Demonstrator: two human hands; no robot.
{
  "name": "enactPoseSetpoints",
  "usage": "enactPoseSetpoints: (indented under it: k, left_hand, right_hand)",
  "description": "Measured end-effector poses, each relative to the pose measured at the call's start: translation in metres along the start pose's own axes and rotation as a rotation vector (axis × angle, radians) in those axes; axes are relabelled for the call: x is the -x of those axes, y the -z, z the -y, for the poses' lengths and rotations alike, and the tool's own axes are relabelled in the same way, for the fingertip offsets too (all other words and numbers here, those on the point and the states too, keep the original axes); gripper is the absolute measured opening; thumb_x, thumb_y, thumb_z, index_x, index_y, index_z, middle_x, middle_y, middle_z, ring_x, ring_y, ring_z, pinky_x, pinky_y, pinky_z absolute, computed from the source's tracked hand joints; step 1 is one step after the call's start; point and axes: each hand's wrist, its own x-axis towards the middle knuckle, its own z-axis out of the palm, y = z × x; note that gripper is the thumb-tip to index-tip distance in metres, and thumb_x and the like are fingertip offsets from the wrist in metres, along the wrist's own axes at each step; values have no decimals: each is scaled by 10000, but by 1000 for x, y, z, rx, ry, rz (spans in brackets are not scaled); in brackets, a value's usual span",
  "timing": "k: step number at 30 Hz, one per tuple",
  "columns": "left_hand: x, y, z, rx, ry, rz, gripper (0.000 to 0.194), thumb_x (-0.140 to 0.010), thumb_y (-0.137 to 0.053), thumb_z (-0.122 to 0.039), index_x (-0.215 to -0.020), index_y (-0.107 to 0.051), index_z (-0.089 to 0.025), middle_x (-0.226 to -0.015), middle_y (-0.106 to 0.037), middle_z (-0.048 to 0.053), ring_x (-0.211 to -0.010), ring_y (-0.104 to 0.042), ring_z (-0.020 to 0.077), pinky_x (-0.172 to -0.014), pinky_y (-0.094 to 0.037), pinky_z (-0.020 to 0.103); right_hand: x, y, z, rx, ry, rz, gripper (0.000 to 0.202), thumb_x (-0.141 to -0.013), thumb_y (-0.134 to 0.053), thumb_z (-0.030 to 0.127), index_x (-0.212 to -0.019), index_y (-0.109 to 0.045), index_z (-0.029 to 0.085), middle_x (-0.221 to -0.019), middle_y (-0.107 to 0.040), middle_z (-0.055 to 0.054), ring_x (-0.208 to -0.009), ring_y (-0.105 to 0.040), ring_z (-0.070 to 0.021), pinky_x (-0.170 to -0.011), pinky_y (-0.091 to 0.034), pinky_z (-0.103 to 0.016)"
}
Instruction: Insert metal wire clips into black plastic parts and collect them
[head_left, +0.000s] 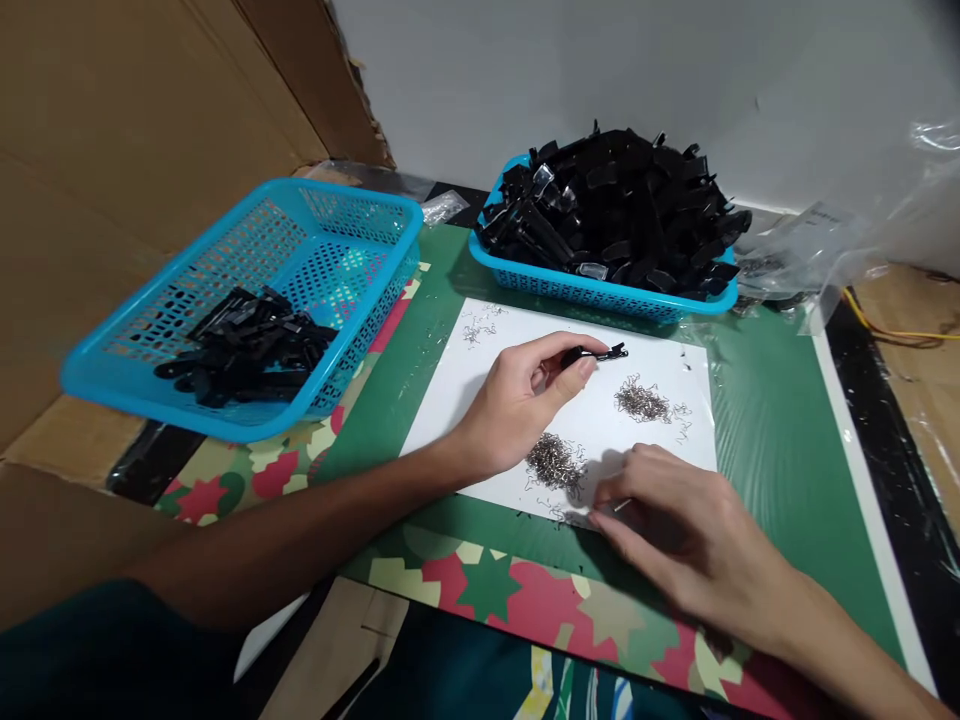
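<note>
My left hand (517,400) is closed on a small black plastic part (596,355), pinched between thumb and fingers with its narrow end pointing right. Below and to the right, my right hand (675,535) hovers low by the paper's front edge. Its thumb and index fingertips come together in a pinch; anything between them is too small to make out. Just left of those fingertips lies a heap of tiny bent metal wires (555,463). A second wire heap (642,400) sits further right. Both rest on a white paper sheet (450,415).
A blue basket (255,432) on the left holds some black parts (247,345). Behind the paper, another blue basket (592,292) is piled high with black plastic pieces (622,210). Clear plastic bags (810,250) lie at the right. Cardboard (150,120) stands on the left.
</note>
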Motion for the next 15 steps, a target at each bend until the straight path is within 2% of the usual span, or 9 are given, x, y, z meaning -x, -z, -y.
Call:
enactPoseSetpoints:
  k: [2, 6, 11, 15]
  left_hand:
    - [0, -1, 0, -2, -4, -4, 264, -1008, -649, -310, -1170, -743, -124, -982, -733, 62, -779, -578, 132, -677, -459, 248]
    - [1, -3, 0, -8, -28, 5, 264, -1011, -644, -312, -1167, -746, -125, -955, -722, 54, -764, -564, 130, -681, -443, 254]
    - [2, -3, 1, -32, -40, 17, 277, -1013, -641, -326, -1173, -745, -124, -942, -713, 45, -722, -524, 121, -651, -412, 256]
    - [2, -2, 2, -59, -44, 22, 273, -1010, -641, -329, -1168, -747, -132, -924, -710, 38, -705, -500, 119, -634, -391, 257]
  right_hand:
    - [2, 2, -1, 12, 15, 80, 71, -1037, -626, 287, -1040, -660, 225, -918, -686, -37, -857, -626, -194, -767, -491, -339]
    - [4, -2, -3, 97, 41, 106, 136, -1009, -691, 310, -1104, -666, 216, -920, -681, -40, -872, -621, -207, -788, -477, -346]
    - [2, -11, -6, 136, 111, 101, 113, -1066, -571, 243, -1092, -676, 213, -890, -669, -36, -842, -610, -198, -763, -452, -336]
    - [0, -11, -4, 98, 69, 124, 99, -1066, -574, 225, -1014, -659, 224, -889, -677, -14, -837, -610, -180, -779, -458, -325]
